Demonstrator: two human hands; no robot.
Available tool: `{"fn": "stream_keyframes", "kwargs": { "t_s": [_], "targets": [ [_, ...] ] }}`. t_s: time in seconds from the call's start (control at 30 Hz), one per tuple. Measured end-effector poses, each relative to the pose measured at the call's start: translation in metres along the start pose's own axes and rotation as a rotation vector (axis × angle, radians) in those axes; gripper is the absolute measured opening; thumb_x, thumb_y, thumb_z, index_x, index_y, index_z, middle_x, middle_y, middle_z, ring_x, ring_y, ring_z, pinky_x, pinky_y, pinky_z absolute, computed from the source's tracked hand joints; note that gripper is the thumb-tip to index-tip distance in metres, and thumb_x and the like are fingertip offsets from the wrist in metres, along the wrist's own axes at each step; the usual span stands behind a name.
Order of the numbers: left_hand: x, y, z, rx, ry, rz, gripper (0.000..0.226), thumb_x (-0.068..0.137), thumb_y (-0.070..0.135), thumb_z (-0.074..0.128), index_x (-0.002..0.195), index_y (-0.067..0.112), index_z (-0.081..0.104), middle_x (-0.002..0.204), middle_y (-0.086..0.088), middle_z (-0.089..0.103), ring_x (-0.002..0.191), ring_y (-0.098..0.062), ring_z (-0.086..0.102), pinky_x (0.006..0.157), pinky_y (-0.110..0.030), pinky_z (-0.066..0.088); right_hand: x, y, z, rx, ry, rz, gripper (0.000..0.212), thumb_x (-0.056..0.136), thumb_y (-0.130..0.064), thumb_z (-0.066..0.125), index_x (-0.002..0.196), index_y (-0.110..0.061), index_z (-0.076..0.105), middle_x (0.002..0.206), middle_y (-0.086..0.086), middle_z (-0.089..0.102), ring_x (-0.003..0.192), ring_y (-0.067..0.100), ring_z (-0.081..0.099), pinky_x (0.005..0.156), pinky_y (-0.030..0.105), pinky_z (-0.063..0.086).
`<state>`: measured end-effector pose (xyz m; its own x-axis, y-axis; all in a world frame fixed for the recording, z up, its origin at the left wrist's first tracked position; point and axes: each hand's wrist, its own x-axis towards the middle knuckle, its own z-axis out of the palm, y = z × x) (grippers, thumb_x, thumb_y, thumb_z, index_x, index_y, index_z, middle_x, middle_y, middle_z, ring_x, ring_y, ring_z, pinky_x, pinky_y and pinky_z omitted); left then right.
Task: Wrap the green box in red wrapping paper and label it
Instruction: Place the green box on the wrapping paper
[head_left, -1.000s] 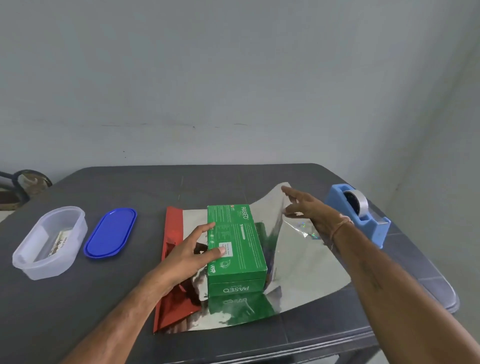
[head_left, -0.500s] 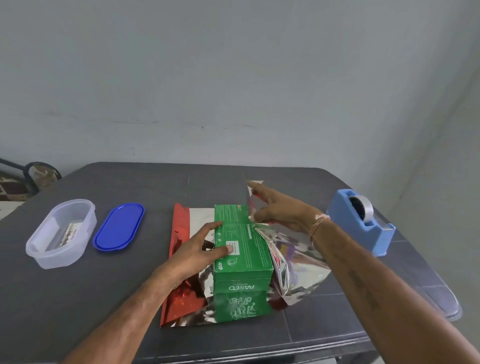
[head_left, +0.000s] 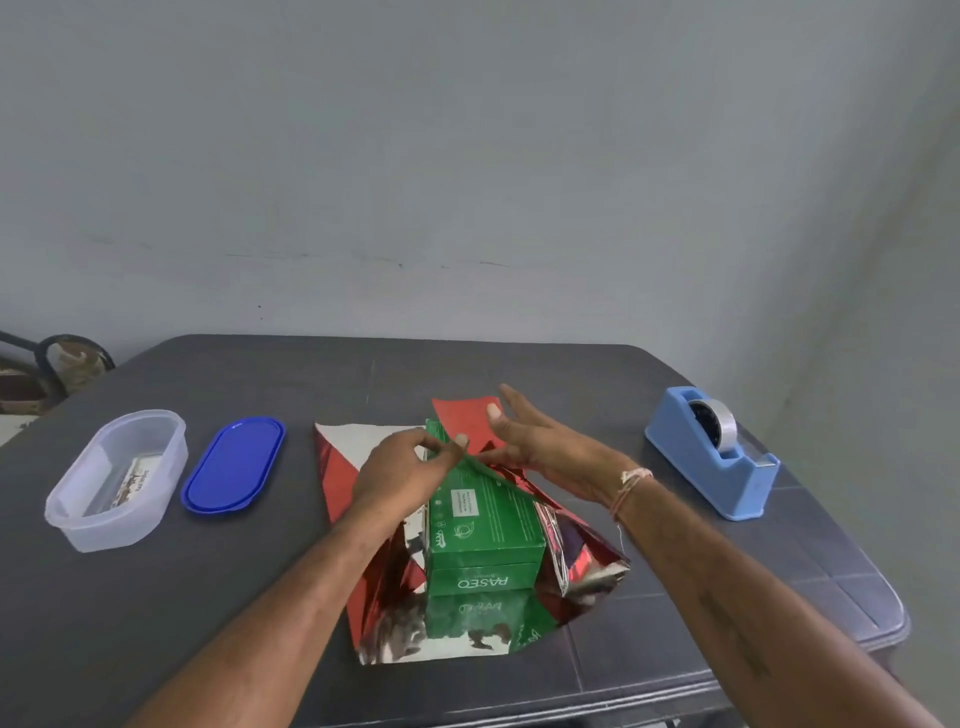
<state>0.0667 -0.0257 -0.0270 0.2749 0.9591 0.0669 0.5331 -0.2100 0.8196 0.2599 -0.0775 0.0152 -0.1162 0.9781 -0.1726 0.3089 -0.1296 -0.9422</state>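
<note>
Green box (head_left: 485, 525); red paper (head_left: 467, 423), silver inside; blue lid (head_left: 234, 465); light-blue tape dispenser (head_left: 714, 467).

Upside-down white "PASEO" lettering on the near end face of the green box (head_left: 483, 525); its small top label is unreadable.
</note>
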Motion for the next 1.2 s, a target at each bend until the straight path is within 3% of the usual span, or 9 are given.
{"fn": "stream_keyframes", "kwargs": {
  "t_s": [0.13, 0.23, 0.33, 0.5, 0.63, 0.8, 0.9, 1.0, 1.2],
  "targets": [
    [0.016, 0.011, 0.015, 0.109, 0.015, -0.107, 0.045, 0.084, 0.070, 0.065, 0.090, 0.026, 0.061, 0.088, 0.008, 0.069, 0.085, -0.015, 0.066, 0.084, -0.039, 0.055, -0.001, 0.013, 0.002, 0.045, 0.027, -0.005, 0.100, 0.093, -0.070, 0.051, 0.162, -0.035, -0.013, 0.160, 0.016, 0.040, 0.126, 0.015, 0.064, 0.126, 0.041, 0.022],
    [0.022, 0.008, 0.023, 0.089, 0.020, -0.143, 0.039, 0.082, 0.061, 0.073, 0.090, 0.025, 0.059, 0.088, 0.008, 0.070, 0.081, -0.013, 0.066, 0.083, -0.039, 0.055, -0.007, 0.020, 0.004, 0.050, 0.055, -0.054, 0.098, 0.094, -0.068, 0.055, 0.163, -0.033, -0.005, 0.160, 0.015, 0.041, 0.126, 0.013, 0.064, 0.113, 0.031, 0.042],
    [0.026, 0.001, 0.025, 0.046, 0.033, -0.156, 0.034, 0.080, 0.051, 0.080, 0.088, 0.026, 0.058, 0.088, 0.009, 0.068, 0.082, -0.014, 0.065, 0.080, -0.037, 0.053, -0.021, 0.023, 0.002, -0.027, 0.134, -0.115, 0.094, 0.088, -0.068, 0.065, 0.162, -0.034, 0.017, 0.165, 0.005, 0.032, 0.143, 0.020, 0.046, 0.119, 0.046, 0.039],
    [0.032, -0.005, 0.024, -0.066, 0.018, -0.172, 0.033, 0.076, 0.041, 0.086, 0.088, 0.023, 0.061, 0.089, 0.005, 0.068, 0.081, -0.016, 0.063, 0.073, -0.035, 0.049, -0.060, 0.026, -0.002, -0.290, 0.218, -0.193, 0.084, 0.085, -0.060, 0.074, 0.155, -0.035, 0.036, 0.157, -0.011, 0.043, 0.136, 0.006, 0.048, 0.111, 0.042, 0.048],
    [0.033, -0.007, 0.024, -0.115, 0.003, -0.159, 0.031, 0.079, 0.034, 0.086, 0.090, 0.020, 0.061, 0.093, 0.006, 0.066, 0.079, -0.011, 0.058, 0.064, -0.030, 0.042, -0.092, 0.039, 0.005, -0.556, 0.196, -0.213, 0.104, 0.071, -0.068, 0.081, 0.156, -0.040, 0.029, 0.155, -0.016, 0.037, 0.138, 0.003, 0.042, 0.112, 0.042, 0.046],
    [0.034, -0.009, 0.026, -0.151, 0.001, -0.159, 0.029, 0.081, 0.030, 0.086, 0.092, 0.018, 0.061, 0.092, 0.010, 0.061, 0.082, -0.008, 0.056, 0.069, -0.030, 0.044, -0.121, 0.060, 0.016, -0.815, 0.224, -0.182, 0.124, 0.062, -0.068, 0.087, 0.157, -0.042, 0.012, 0.158, -0.021, 0.018, 0.137, 0.002, 0.034, 0.109, 0.028, 0.039],
    [0.035, -0.009, 0.026, -0.158, -0.003, -0.163, 0.029, 0.081, 0.029, 0.086, 0.092, 0.018, 0.061, 0.092, 0.011, 0.059, 0.083, -0.009, 0.055, 0.074, -0.032, 0.045, -0.126, 0.074, 0.024, -0.872, 0.481, -0.184, 0.091, 0.073, -0.047, 0.088, 0.145, -0.031, 0.034, 0.140, -0.013, 0.038, 0.117, 0.008, 0.054, 0.088, 0.031, 0.055],
    [0.037, -0.010, 0.027, -0.160, -0.001, -0.166, 0.030, 0.080, 0.030, 0.086, 0.090, 0.019, 0.061, 0.092, 0.012, 0.058, 0.084, -0.009, 0.055, 0.076, -0.032, 0.044, -0.128, 0.080, 0.036, -0.908, 0.702, -0.322, 0.040, 0.085, -0.027, 0.082, 0.114, -0.029, 0.054, 0.107, -0.015, 0.059, 0.082, 0.010, 0.064, 0.061, 0.034, 0.055],
    [0.037, -0.009, 0.028, -0.162, -0.005, -0.178, 0.027, 0.082, 0.027, 0.084, 0.088, 0.018, 0.060, 0.091, 0.007, 0.060, 0.080, -0.012, 0.055, 0.071, -0.031, 0.044, -0.130, 0.073, 0.061, -0.955, 0.817, -0.477, 0.026, 0.073, -0.018, 0.081, 0.089, -0.031, 0.064, 0.082, -0.016, 0.065, 0.072, 0.004, 0.059, 0.050, 0.024, 0.044]
  ]
}}
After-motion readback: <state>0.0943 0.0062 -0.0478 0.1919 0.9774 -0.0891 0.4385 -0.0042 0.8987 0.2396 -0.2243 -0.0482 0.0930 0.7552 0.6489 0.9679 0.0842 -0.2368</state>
